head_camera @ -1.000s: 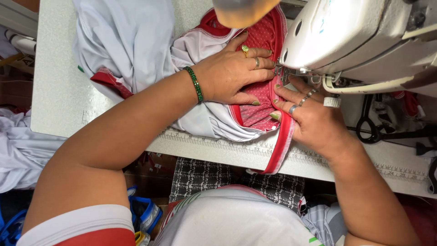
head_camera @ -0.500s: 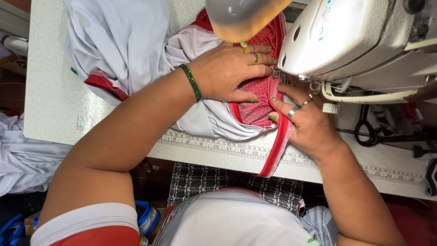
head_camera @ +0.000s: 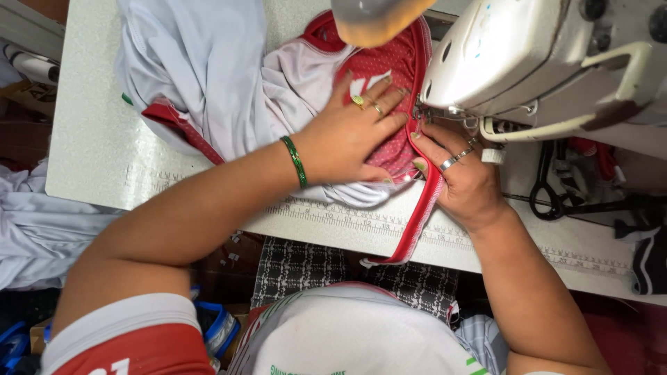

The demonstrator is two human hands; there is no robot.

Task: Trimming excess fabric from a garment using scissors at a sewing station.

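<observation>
At the centre of the frame, a red and white sports garment of thin, dotted mesh fabric (head_camera: 389, 90) lies bunched on the pale speckled counter (head_camera: 90, 139), its red panel spread flat under the head of the cream-coloured sewing machine (head_camera: 528, 62) at the upper right. A red ribbed trim strip (head_camera: 420, 215) runs along the panel's right edge and hangs over the counter's near edge, past the printed ruler strip (head_camera: 347, 219). White folds of the same garment pile toward the upper left, with a red band showing at their lower edge.

The left hand (head_camera: 347, 135), with rings and a green bangle (head_camera: 295, 161) at the wrist, lies flat with fingers spread, pressing the red panel down. The right hand (head_camera: 462, 177), wearing a silver ring, has its grip pinched closed on the trim strip just below the machine's needle area. Black scissors (head_camera: 545, 184) lie on the counter at the right.
</observation>
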